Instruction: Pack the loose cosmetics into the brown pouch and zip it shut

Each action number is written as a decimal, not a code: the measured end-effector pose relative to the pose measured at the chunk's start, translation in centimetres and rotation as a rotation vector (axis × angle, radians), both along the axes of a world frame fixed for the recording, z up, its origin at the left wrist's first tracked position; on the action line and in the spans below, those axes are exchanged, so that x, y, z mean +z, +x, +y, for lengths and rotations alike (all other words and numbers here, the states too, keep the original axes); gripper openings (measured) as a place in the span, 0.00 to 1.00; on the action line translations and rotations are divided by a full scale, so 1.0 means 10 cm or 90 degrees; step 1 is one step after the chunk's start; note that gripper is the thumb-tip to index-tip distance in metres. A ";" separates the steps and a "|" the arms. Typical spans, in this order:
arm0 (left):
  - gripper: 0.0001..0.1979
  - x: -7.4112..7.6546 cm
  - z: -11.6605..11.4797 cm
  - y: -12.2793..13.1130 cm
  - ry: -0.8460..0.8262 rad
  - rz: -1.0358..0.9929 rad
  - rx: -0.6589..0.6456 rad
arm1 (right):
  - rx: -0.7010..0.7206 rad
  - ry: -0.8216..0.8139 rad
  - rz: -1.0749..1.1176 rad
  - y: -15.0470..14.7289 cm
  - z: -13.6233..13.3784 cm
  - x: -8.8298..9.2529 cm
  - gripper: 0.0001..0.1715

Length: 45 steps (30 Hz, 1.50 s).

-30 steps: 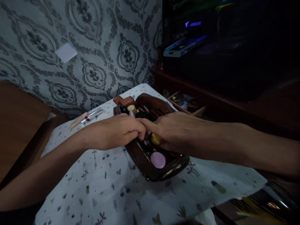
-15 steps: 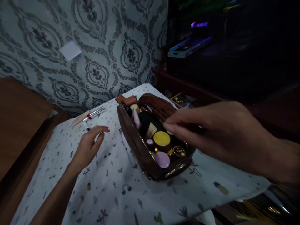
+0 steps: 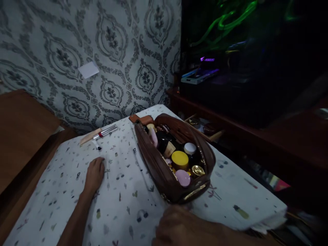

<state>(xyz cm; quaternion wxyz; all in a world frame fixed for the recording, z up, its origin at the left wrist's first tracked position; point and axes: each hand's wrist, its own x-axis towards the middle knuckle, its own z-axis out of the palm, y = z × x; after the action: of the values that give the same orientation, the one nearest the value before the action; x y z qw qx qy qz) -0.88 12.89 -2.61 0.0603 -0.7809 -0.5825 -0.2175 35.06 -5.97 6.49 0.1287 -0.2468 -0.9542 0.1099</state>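
Behind the left hand [image 3: 94, 174] lie two tubes [image 3: 105, 131].

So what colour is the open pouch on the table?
Brown pouch, leather-look, with a gold zip; only the head view shows it.

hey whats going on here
A person is at a small table covered with a printed cloth. Their left hand lies flat on the cloth, holding nothing. Their right hand is low at the picture's edge, just in front of an open brown zip pouch; it is too blurred to tell its grip. The pouch is packed with small jars, among them a yellow lid and a pink lid. A slim silver tube lies near the wall.
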 end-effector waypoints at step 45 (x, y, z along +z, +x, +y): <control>0.19 0.52 0.57 -0.51 -0.178 0.085 0.209 | -0.138 -0.741 0.517 -1.31 0.90 -0.75 0.19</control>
<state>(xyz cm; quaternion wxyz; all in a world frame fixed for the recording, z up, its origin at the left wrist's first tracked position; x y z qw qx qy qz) -5.99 18.56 2.60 0.0244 -0.6889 -0.7211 -0.0699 21.93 3.05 -0.96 0.3313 -0.3081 -0.5878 0.6706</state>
